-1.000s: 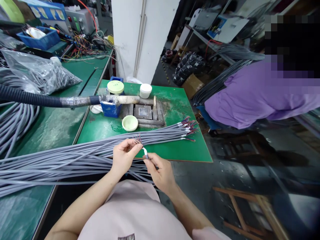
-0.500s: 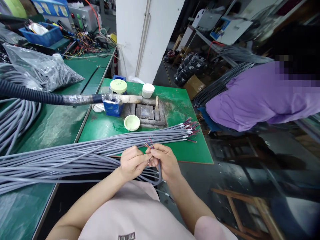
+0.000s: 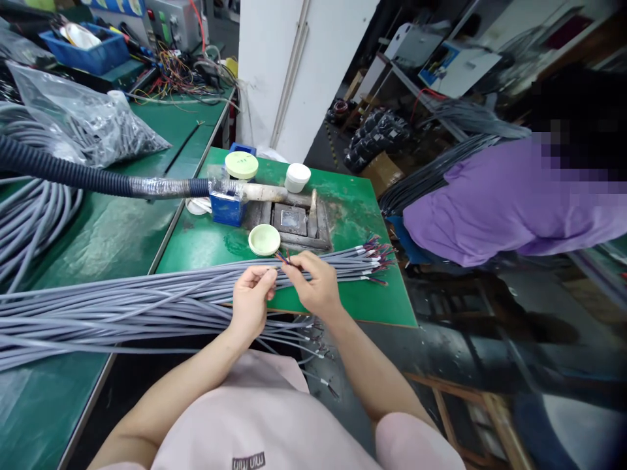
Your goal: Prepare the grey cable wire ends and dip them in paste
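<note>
In the right grip (image 3: 316, 285), coloured wires (image 3: 281, 257), tips leftward.

Bundle of grey cables (image 3: 186, 282), smooth & round, lay left to right across the green benchtop (image 3: 365, 303), approx. parallel w/ a few crossing. 2 grps.: far grp. ended at right in a splayed tuft of thin wires (image 3: 378, 256), mostly red & dark blue, w/ white bands just behind; near grp. stopped shorter, its ends (image 3: 317, 343) past the benchtop's near edge, also white-banded, 1 lower & nearer than the others. Loose wires (image 3: 281, 257), dark blue & orange-red, poked out far-left, pinched in the right hand (image 3: 317, 287); cable behind them was hidden.
</note>
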Demonstrator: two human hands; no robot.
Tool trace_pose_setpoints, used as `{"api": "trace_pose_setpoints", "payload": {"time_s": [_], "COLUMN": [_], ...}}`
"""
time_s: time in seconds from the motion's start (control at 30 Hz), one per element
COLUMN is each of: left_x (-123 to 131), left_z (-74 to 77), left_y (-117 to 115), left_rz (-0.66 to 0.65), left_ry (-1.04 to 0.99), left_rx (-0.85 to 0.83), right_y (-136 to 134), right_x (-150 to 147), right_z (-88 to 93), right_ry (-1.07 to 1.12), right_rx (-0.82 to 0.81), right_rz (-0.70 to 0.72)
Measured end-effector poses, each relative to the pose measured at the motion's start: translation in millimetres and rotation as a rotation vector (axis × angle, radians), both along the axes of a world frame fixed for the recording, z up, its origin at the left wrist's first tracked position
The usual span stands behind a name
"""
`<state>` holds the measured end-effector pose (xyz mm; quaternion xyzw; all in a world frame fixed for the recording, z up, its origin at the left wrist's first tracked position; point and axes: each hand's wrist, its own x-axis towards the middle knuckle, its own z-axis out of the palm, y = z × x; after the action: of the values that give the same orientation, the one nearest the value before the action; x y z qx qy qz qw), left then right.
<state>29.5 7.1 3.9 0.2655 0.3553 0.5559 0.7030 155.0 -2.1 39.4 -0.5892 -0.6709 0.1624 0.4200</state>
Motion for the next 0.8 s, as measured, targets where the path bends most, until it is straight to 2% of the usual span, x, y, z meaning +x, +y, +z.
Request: {"api": "trace_pose_setpoints", "payload": {"time_s": [0.1, 0.27, 0.37, 0.57, 0.8], "left_x": [-23, -67, -78, -78, -80], "left_z": [-7.9, -27.4, -37.2, -42.4, -42.3], "left_y": [5, 8, 11, 14, 13], "left_rz": [0.056, 0.117, 0.102, 0.079, 0.103], "left_ry": [0.193, 0.82, 1.033, 1.14, 1.167], "left_rx": [0.113, 0.612, 0.755, 0.862, 0.923], "right_y": [29, 81, 100, 112, 115], "right_x": [6, 11, 5, -8, -13], "right_z": [3.4, -1.4, -7.1, -13.2, -16.3], "right_ry": [-0.061, -0.277, -0.449, -0.705, -0.821], "right_rx": [-0.042, -0.215, -0.317, -0.426, -0.498], "right_rz": [-0.006, 0.016, 0.023, 0.0, -0.018]}}
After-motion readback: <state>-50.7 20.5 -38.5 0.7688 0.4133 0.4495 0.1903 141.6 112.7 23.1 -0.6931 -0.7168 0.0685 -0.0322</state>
